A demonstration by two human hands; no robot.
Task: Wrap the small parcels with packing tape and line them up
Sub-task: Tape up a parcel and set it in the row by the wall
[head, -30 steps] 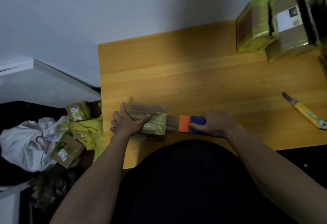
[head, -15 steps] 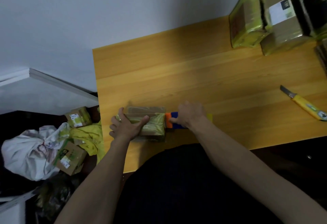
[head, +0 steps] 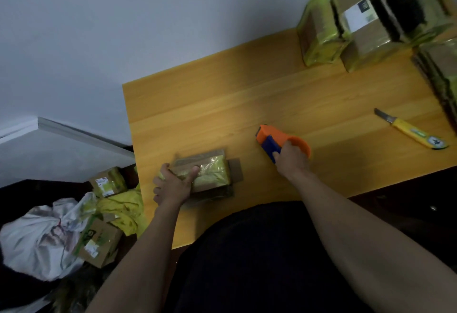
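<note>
Tabletop (head: 222, 104) parcel (head: 210, 173) lies under left fingers (head: 164, 169)

Counted on table (head: 247, 104): one parcel (head: 207, 171) under wrap, four wrapped parcels (head: 319, 33) at far right corner, one tape dispenser (head: 277, 139), one utility knife (head: 415, 134). On floor: two boxes (head: 99, 241), one white bag (head: 37, 236).

Dim, soft, wide-angle edge distortion

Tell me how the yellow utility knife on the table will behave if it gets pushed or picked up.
The utility knife lies flat on the bare wooden table, so it would probably slide rather than roll. Its slim yellow body looks rigid and likely light. The blade tip appears extended at the far end, so lift it by the handle.
</note>
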